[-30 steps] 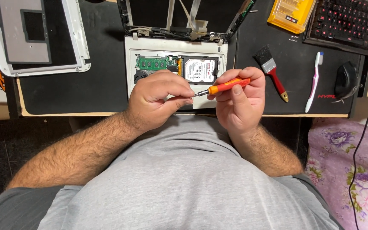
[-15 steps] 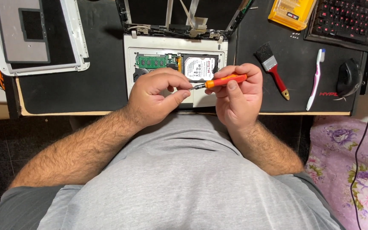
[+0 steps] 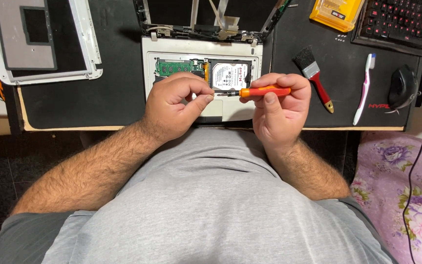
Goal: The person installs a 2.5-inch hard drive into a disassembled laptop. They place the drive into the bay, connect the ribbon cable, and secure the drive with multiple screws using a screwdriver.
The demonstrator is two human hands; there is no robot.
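While right hand [image 3: 279, 110] grips screwdriver [image 3: 262, 91], left hand [image 3: 177, 105] pinches tip

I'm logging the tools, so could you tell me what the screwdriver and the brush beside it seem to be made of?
Screwdriver: handle looks like matte orange plastic or rubber, shaft dark metal with a slight sheen. Brush: glossy red handle, probably lacquered wood or plastic, shiny metal ferrule, black bristles.

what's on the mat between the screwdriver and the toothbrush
A paintbrush with a red handle lies between the screwdriver and the toothbrush, on the black mat, as the head view shows.
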